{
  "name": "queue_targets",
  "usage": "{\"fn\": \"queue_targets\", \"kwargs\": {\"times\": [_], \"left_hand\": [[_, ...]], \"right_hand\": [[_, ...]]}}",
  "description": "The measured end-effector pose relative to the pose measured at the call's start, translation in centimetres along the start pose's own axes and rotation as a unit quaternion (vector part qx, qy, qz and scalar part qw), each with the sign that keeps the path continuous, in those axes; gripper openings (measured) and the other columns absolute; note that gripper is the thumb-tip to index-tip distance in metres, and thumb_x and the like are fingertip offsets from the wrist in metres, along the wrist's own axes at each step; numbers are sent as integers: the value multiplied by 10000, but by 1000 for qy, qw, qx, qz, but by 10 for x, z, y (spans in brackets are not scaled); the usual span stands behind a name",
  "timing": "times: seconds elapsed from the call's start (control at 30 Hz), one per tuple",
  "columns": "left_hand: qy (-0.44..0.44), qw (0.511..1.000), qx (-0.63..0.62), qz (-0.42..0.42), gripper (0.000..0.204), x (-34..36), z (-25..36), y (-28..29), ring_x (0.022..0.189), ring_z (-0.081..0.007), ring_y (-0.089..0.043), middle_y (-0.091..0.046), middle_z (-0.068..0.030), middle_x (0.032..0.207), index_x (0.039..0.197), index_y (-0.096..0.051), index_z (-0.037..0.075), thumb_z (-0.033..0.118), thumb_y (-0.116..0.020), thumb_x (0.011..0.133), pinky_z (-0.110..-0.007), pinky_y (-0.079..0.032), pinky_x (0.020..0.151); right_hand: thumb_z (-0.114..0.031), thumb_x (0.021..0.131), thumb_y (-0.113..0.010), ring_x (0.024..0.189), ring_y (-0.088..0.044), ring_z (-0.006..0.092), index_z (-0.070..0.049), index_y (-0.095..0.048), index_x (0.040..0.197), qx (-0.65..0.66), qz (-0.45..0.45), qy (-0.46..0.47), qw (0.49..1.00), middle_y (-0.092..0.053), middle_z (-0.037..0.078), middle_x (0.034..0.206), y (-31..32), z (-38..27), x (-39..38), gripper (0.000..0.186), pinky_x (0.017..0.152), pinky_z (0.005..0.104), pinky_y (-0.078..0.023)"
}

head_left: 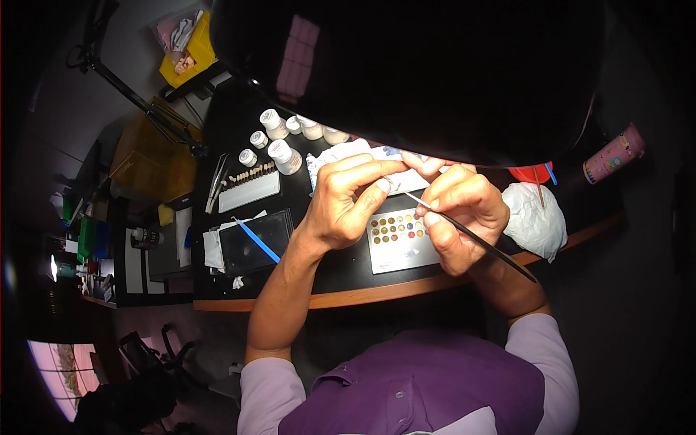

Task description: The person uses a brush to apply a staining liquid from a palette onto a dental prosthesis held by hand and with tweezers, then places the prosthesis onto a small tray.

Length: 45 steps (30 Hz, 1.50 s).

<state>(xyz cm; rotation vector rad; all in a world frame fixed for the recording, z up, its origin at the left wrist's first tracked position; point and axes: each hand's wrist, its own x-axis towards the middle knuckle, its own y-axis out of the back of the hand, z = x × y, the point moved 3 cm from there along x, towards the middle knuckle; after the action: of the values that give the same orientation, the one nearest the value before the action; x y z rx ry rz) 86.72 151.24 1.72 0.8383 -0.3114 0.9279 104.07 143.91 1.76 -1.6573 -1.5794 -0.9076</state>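
Note:
My left hand (341, 199) is closed, its thumb and fingers pinching a small whitish piece (394, 186) whose exact kind is too small to make out. Facing it, my right hand (467, 210) grips a thin brush (487, 247) with a long black handle, like a pen. The brush's pale tip end points at the small piece, close to my left fingertips; whether they touch I cannot tell. Below both hands lies a silver palette (395, 259) with rows of small round coloured pots, partly covered by my right hand. Crumpled white tissue (348, 151) lies behind my left hand.
A large dark panel (435, 80) hangs over the far side. White jars (284, 157), a tooth shade guide (250, 194), tweezers (217, 181) and a blue-handled tool (257, 241) lie at left. Right: wadded white tissue (535, 225), a red dish (523, 175), a pink cup (614, 154).

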Motion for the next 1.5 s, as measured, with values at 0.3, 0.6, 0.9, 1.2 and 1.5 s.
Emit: {"fn": "queue_targets", "kwargs": {"times": [0.3, 0.6, 0.9, 1.2, 1.5], "left_hand": [[-46, 998, -37, -3, 316, 1, 4, 1, 692, -246, -628, -747, -161, 927, 1086, -763, -14, 60, -626, 811, -353, -498, 675], [-44, 999, -7, -21, 307, 0, 4, 4, 649, -242, -614, -712, -159, 805, 1053, -770, -11, 80, -645, 788, -350, -480, 618], [-47, 999, -8, -11, 281, -2, 3, 4, 653, -260, -640, -723, -163, 815, 1017, -773, -14, 92, -654, 785, -347, -497, 624], [-71, 997, 0, 4, 325, -2, -1, 1, 572, -208, -556, -651, -127, 688, 1039, -775, -24, 134, -636, 790, -333, -436, 557], [-81, 997, -5, 15, 353, -4, -2, 0, 543, -183, -535, -626, -121, 650, 1070, -765, -48, 124, -627, 795, -319, -407, 513]], "right_hand": [[82, 725, -611, 911, -585, 242, -70, -531, 834, -53, -49, 27, 997, -608, 72, 752, 0, -8, 6, 203, 981, 471, -499], [81, 587, -607, 854, -623, 290, -55, -527, 762, -67, -32, 53, 996, -585, 63, 698, -5, -6, 4, 236, 836, 418, -565], [82, 591, -607, 859, -640, 293, -55, -528, 755, -70, -32, 54, 996, -587, 60, 696, -6, -4, 4, 228, 812, 394, -565], [85, 619, -626, 875, -650, 297, -48, -536, 774, -88, -38, 64, 993, -602, 63, 705, -5, -7, 6, 223, 796, 391, -564], [84, 612, -619, 859, -650, 296, -50, -529, 765, -80, -26, 57, 995, -601, 64, 699, -5, -2, 2, 222, 800, 395, -562]]}}
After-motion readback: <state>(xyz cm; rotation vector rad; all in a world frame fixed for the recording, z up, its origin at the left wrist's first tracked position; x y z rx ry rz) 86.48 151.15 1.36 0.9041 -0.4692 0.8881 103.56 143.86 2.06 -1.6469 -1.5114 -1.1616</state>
